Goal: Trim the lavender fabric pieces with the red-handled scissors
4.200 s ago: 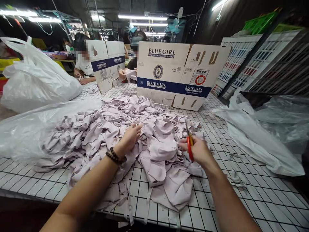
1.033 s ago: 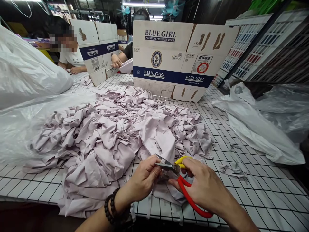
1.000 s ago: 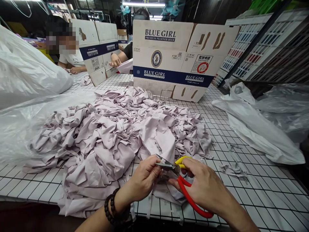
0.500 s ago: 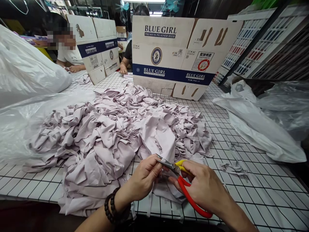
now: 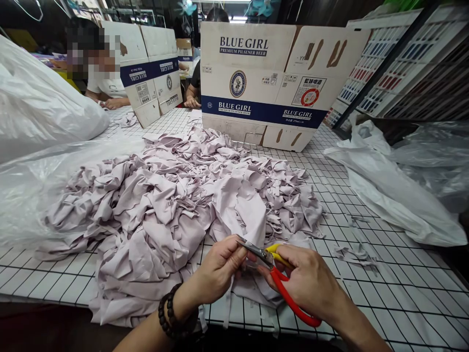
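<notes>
My right hand (image 5: 304, 276) grips a pair of scissors (image 5: 289, 296) with one red and one yellow handle. Their metal blades point left and look closed or nearly so at the fingertips of my left hand (image 5: 222, 266). That hand is pinched on a pale mauve fabric piece (image 5: 244, 212); the exact spot it holds is hidden behind fingers and blades. Behind both hands spreads a large heap of the same fabric (image 5: 157, 195), crumpled, with part of it hanging over the table's front edge. Dark beads circle my left wrist.
Two cardboard panels (image 5: 252, 73) stand upright at the back. A clear plastic bag (image 5: 44, 98) bulges at the left, white bags (image 5: 399, 186) lie right. Fabric scraps (image 5: 357, 255) rest on the grid-patterned table (image 5: 399, 293). Two people sit across, partly behind the panels.
The scissors' blades have closed together, and the red handle has moved slightly in. My left hand stays almost in place. A co-worker's hand by the large panel has shifted.
</notes>
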`<action>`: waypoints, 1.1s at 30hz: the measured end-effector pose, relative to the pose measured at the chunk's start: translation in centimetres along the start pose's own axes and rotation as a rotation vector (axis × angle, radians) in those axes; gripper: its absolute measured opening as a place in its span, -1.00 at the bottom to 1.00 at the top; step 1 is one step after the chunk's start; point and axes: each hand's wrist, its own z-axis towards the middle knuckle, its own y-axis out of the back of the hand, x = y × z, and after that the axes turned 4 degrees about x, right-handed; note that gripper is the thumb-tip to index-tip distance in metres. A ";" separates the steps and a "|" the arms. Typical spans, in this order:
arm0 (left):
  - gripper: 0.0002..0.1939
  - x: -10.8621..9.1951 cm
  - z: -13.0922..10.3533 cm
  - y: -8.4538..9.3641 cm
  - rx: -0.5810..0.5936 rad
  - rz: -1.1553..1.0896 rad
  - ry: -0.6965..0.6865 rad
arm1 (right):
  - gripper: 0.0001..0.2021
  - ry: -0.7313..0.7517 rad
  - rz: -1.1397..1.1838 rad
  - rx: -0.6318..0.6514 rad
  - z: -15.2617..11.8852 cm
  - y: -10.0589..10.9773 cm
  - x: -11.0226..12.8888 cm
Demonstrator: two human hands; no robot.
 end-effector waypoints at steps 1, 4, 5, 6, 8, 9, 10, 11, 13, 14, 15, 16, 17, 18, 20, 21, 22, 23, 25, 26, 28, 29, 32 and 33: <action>-0.61 0.0 0.0 0.0 0.004 0.001 -0.001 | -0.68 0.004 0.007 0.002 0.1 0.0 0.0; -0.62 0.2 -0.1 0.1 0.018 -0.032 0.015 | -0.64 0.015 0.026 0.014 0.2 -0.1 0.0; -0.63 0.3 -0.2 0.1 0.020 -0.050 0.024 | -0.63 0.016 0.032 0.017 0.2 -0.2 0.1; -0.63 0.3 -0.2 0.2 0.019 -0.069 0.034 | -0.62 0.019 0.038 0.018 0.3 -0.3 0.1; -0.62 0.4 -0.3 0.2 0.012 -0.099 0.056 | -0.60 0.028 0.050 0.016 0.4 -0.5 0.1; -0.62 0.4 -0.3 0.2 0.008 -0.109 0.064 | -0.59 0.027 0.060 0.017 0.4 -0.6 0.0; -0.61 0.5 -0.2 0.3 0.005 -0.117 0.071 | -0.58 0.014 0.081 0.025 0.5 -0.6 -0.2; -0.60 0.5 -0.2 0.3 0.003 -0.125 0.076 | -0.58 -0.015 0.117 0.045 0.6 -0.6 -0.6; -0.60 0.5 -0.2 0.4 -0.004 -0.145 0.083 | -0.59 -0.096 0.238 0.099 0.8 -0.3 -1.8; -0.60 0.5 -0.1 0.5 -0.011 -0.159 0.087 | -0.61 -0.138 0.309 0.123 0.9 -0.2 -2.6; -0.60 0.5 -0.1 0.6 -0.021 -0.180 0.094 | -0.64 -0.178 0.369 0.135 1.0 -0.1 -3.5; -0.60 0.5 -0.1 0.7 -0.032 -0.206 0.099 | -0.68 -0.213 0.404 0.130 1.1 -0.1 -4.3; -0.60 0.5 -0.1 0.8 -0.048 -0.236 0.102 | -0.70 -0.244 0.412 0.113 1.2 -0.2 -5.2; -0.60 0.5 -0.2 1.0 -0.071 -0.266 0.102 | -0.69 -0.273 0.401 0.090 1.4 -0.5 -5.8; -0.61 0.5 -0.2 1.5 -0.149 -0.309 0.088 | -0.59 -0.311 0.369 0.050 1.7 -1.4 -6.6; -0.62 0.4 -0.3 2.0 -0.207 -0.321 0.076 | -0.56 -0.311 0.366 0.027 1.9 -1.9 -6.6; -0.64 0.4 -0.3 2.5 -0.276 -0.326 0.063 | -0.55 -0.305 0.369 0.004 2.2 -2.5 -6.4; -0.66 0.3 -0.3 3.2 -0.348 -0.321 0.054 | -0.55 -0.299 0.371 -0.027 2.5 -3.1 -6.1; -0.68 0.0 -0.2 4.8 -0.475 -0.264 0.051 | -0.55 -0.279 0.359 -0.109 3.4 -4.1 -5.2; -0.69 -0.1 -0.1 5.7 -0.535 -0.203 0.054 | -0.55 -0.266 0.352 -0.148 3.9 -4.5 -4.8; -0.67 -0.4 -0.1 7.5 -0.646 0.003 0.054 | -0.55 -0.236 0.350 -0.201 4.8 -4.9 -4.2; -0.66 -0.7 -0.2 8.2 -0.703 0.146 0.053 | -0.56 -0.221 0.354 -0.221 5.2 -4.9 -4.1; -0.66 -1.7 -0.8 8.7 -0.866 0.563 0.104 | -0.61 -0.212 0.352 -0.282 6.2 -4.9 -4.2; -0.64 -2.0 -1.1 8.2 -0.893 0.636 0.132 | -0.61 -0.215 0.351 -0.300 6.5 -4.9 -4.4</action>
